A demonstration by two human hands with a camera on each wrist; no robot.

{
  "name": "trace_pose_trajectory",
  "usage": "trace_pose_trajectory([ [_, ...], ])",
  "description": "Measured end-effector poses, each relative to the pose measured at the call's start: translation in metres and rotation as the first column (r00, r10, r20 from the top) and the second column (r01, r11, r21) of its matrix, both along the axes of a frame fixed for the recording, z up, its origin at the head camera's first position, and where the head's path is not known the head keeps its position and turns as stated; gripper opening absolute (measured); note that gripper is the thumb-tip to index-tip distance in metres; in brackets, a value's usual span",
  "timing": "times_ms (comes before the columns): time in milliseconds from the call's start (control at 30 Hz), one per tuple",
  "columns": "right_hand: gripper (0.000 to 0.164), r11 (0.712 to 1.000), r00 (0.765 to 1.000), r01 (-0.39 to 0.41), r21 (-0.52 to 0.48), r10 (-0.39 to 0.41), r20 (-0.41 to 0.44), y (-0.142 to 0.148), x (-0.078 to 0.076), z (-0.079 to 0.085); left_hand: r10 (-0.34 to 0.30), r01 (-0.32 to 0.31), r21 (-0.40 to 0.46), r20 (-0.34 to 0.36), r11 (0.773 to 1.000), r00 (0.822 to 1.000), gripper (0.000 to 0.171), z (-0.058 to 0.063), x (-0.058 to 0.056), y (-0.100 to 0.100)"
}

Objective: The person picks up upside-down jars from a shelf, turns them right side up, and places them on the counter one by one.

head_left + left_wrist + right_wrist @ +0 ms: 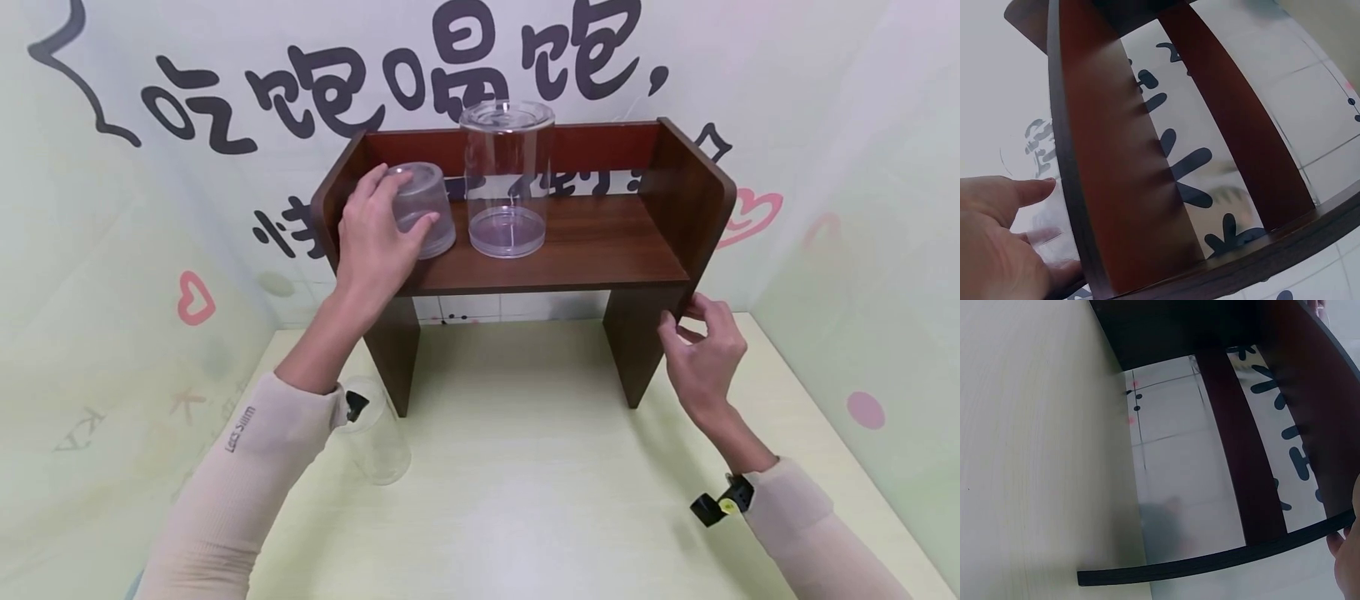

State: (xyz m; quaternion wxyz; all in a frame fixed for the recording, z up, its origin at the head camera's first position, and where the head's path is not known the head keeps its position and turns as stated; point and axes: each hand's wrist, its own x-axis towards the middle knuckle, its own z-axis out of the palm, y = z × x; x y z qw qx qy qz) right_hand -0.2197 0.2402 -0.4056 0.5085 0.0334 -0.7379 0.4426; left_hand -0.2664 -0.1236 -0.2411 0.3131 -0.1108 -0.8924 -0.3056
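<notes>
A dark brown wooden desk shelf (pixel 600 250) stands upright on the table. On its board's left end is a short clear plastic jar (pixel 431 208), bottom up. My left hand (pixel 371 246) grips this jar, fingers over its top and left side, thumb across its front. Just right of it stands a taller clear jar (pixel 507 179), also inverted. My right hand (pixel 707 354) pinches the front edge of the shelf's right side panel, below board level. In the left wrist view the left hand (pixel 1004 244) is beside the shelf board, the jar mostly hidden.
Another clear jar (pixel 381 450) stands on the pale table (pixel 510 467), partly behind my left sleeve. A printed wall sheet (pixel 187 208) with dark lettering hangs close behind the shelf and along both sides.
</notes>
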Motion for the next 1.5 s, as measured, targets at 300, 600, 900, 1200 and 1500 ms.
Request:
trace_pose_trajectory([
  [300, 0.024, 1.000, 1.000, -0.010, 0.010, 0.010, -0.016, -0.005, 0.005, 0.009, -0.048, 0.049, 0.026, -0.035, 0.998, 0.998, 0.053, 0.003, 0.021, -0.001],
  [600, 0.023, 1.000, 1.000, -0.011, 0.015, 0.012, -0.016, -0.007, 0.008, 0.014, -0.108, 0.114, 0.057, -0.093, 0.992, 0.990, 0.053, 0.001, 0.049, -0.004],
  [900, 0.023, 1.000, 1.000, -0.019, 0.012, 0.019, -0.010, -0.010, 0.012, 0.020, -0.158, 0.171, 0.079, -0.144, 0.982, 0.977, 0.055, -0.002, 0.073, -0.004],
  [1200, 0.023, 1.000, 1.000, -0.007, 0.012, 0.007, -0.002, -0.006, 0.009, 0.016, -0.236, 0.265, 0.164, -0.177, 0.950, 0.956, 0.057, -0.012, 0.092, 0.001],
  [1500, 0.024, 1.000, 1.000, -0.005, 0.013, 0.005, 0.028, 0.005, 0.001, 0.000, -0.301, 0.345, 0.217, -0.210, 0.913, 0.930, 0.058, -0.033, 0.102, 0.010],
])
